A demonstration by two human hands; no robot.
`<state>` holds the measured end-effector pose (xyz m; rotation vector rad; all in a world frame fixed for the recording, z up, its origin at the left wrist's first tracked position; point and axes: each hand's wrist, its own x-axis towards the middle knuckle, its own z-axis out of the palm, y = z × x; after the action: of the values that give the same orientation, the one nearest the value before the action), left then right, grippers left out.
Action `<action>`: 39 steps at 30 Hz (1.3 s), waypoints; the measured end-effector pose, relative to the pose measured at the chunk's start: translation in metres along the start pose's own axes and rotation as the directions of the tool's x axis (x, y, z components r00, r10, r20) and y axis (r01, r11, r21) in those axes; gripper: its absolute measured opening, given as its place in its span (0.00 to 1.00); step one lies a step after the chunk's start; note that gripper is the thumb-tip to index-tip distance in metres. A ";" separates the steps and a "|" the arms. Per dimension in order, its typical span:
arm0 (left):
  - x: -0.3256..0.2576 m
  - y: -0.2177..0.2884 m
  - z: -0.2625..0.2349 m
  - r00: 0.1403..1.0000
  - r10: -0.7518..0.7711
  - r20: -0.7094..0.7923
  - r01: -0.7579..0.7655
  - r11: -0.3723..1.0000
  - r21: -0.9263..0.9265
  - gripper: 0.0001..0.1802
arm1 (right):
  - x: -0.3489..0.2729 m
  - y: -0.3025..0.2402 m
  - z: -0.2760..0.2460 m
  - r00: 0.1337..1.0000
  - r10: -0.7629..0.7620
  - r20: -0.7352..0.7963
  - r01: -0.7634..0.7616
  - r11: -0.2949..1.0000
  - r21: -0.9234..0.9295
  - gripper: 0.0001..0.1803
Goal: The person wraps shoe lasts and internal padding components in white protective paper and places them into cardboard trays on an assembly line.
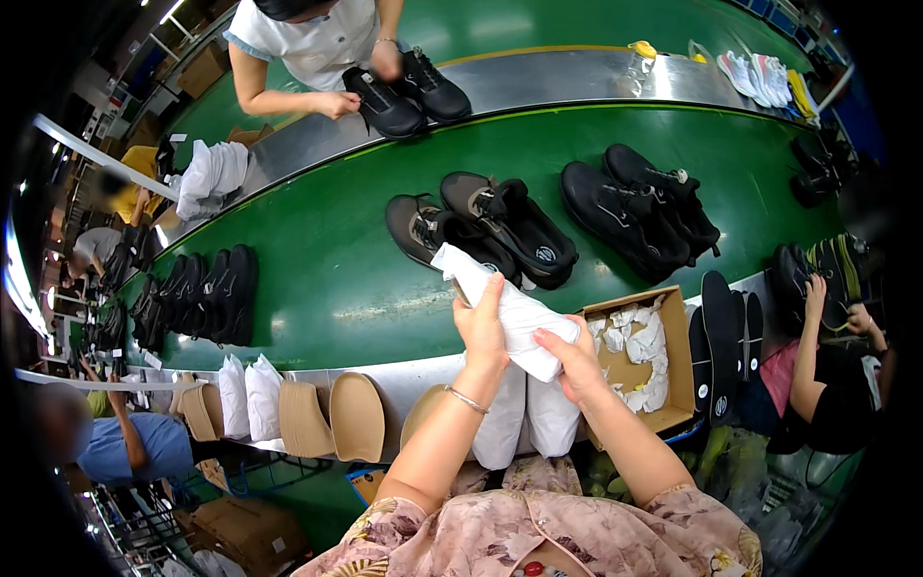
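A white wrapped bundle is held above the near edge of a green conveyor belt, its side gripped by the left hand, its near end by the right hand. Black-and-brown shoes are seen beyond; crumpled paper is held in an open carton.

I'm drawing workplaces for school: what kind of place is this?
Probably a shoe factory: black shoes sit on a long green belt, with workers along both sides.
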<state>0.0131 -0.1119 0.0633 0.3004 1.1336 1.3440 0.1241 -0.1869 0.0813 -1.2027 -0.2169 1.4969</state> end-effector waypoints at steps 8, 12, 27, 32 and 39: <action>0.026 -0.021 0.013 0.999 -0.038 0.026 0.034 0.988 0.152 0.29 | 0.034 -0.022 -0.030 0.993 -0.094 -0.070 0.091 0.994 -0.055 0.31; 0.090 -0.040 -0.003 0.916 0.397 -0.066 -0.283 0.752 0.595 0.27 | 0.027 -0.072 -0.049 0.939 -0.343 -0.041 0.324 0.915 -0.240 0.29; 0.139 0.014 0.073 0.969 -0.127 -0.214 0.184 0.944 0.274 0.07 | 0.019 -0.064 -0.054 0.915 -0.401 -0.039 0.365 0.868 -0.337 0.32; 0.216 0.086 0.061 0.923 -0.383 0.035 0.354 0.810 -0.467 0.06 | 0.014 -0.049 -0.038 0.932 -0.361 0.029 0.353 0.887 -0.299 0.31; 0.199 0.090 0.003 0.943 -0.139 0.301 -0.028 0.871 0.491 0.24 | 0.043 -0.076 0.029 0.623 -0.494 0.606 0.673 -0.056 -0.737 0.29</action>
<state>-0.0747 0.0871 0.0389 0.8272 1.1729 0.8897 0.1571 -0.1126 0.1242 -1.5407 -1.8099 0.4582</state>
